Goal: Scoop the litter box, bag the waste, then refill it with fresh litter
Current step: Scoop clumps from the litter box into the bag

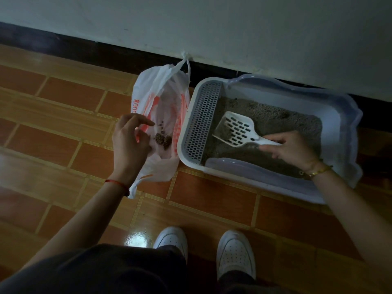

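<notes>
A white litter box (331, 115) with a perforated step at its left end stands on the floor against the wall, filled with grey litter (275, 119). My right hand (290, 150) grips the handle of a white slotted scoop (235, 129), whose blade is tilted in the litter with some grey litter on it. Left of the box lies a white and orange plastic bag (163, 90), held wide by my left hand (129, 143), which grips its near edge. Dark waste clumps (163, 140) lie inside the bag.
The floor has brown tiles with pale wooden strips (63, 115). A dark baseboard (89, 52) and pale wall run behind the bag and box. My two white shoes (235, 253) stand just in front of the box.
</notes>
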